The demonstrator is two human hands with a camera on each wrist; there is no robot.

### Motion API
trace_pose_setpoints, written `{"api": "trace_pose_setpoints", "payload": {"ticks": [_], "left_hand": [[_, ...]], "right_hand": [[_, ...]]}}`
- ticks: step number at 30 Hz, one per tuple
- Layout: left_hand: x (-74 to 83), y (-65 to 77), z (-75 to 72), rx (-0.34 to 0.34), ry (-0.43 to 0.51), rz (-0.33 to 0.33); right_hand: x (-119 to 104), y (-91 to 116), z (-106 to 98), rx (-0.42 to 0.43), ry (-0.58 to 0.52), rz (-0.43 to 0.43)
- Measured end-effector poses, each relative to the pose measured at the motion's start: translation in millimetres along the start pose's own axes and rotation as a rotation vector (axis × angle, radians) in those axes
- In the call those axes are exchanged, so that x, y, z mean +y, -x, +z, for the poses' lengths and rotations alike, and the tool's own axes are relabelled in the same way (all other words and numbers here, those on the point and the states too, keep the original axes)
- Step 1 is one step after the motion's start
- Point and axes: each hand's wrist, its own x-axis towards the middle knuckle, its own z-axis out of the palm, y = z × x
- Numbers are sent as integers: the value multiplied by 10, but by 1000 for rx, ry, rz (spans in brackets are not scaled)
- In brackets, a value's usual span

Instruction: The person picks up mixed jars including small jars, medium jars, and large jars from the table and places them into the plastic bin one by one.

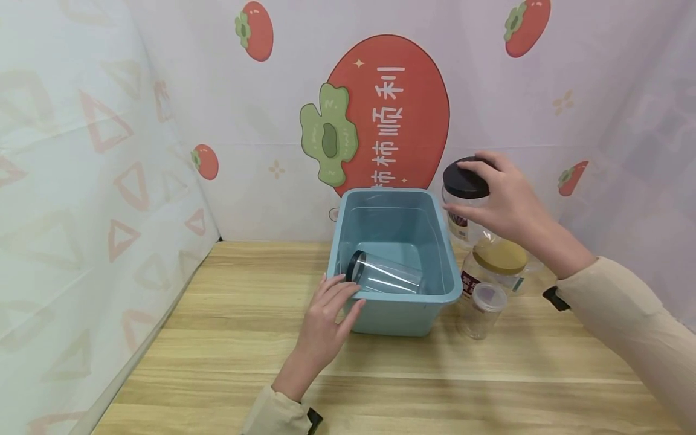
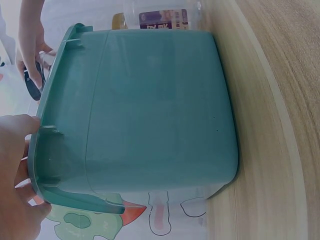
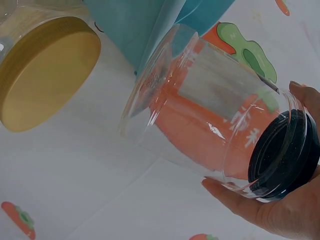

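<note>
My right hand (image 1: 505, 196) grips a clear jar (image 3: 210, 115) by its black lid (image 1: 462, 180), fingers and thumb spread around the top. The jar hangs beside the back right of a blue plastic bin (image 1: 391, 317), above other jars. At the bin's front left corner, my left hand (image 1: 324, 320) holds the rim, fingers over the edge and thumb at the outer front. Inside the bin, a clear jar with a black lid (image 1: 388, 276) lies on its side. In the left wrist view, the left hand (image 2: 17, 175) is partly cut off.
Right of the bin stand a clear jar with a gold lid (image 1: 500, 257) and a smaller clear jar (image 1: 481, 317) with a translucent lid. Another clear container shows partly behind them. A printed curtain (image 1: 261, 199) hangs behind the wooden table (image 1: 244, 302), and another along its left.
</note>
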Motion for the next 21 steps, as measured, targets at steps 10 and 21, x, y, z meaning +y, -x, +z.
{"api": "trace_pose_setpoints", "payload": {"ticks": [10,21], "left_hand": [[-7,2,0,-2,-1,-3],[-13,6,2,-2,-1,-1]], "right_hand": [[-32,-50,35,-9,-2,8],[-57,-95,76,-25,-2,5]]}}
